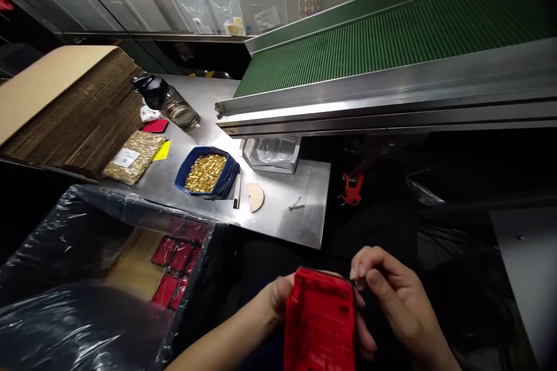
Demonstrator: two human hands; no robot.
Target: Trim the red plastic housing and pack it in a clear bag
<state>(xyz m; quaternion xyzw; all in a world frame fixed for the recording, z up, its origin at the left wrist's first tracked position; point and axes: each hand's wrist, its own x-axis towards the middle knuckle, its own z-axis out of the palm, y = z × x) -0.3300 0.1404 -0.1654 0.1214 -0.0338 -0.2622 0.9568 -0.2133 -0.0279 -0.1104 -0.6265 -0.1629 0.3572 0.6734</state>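
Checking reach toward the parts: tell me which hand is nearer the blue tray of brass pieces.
Left. The left hand grips the red plastic cover below and slightly right of the blue tray; the right hand pinches the cover's top corner, farther right.

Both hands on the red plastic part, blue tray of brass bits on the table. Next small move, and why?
Probably reach the right hand to the blue tray for one brass piece. The left hand already steadies the red plastic part from behind, while the right only pinches its top corner and holds nothing else.

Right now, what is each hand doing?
Left hand: closed, holding the red plastic part.
Right hand: fingers pinching the part's top corner.
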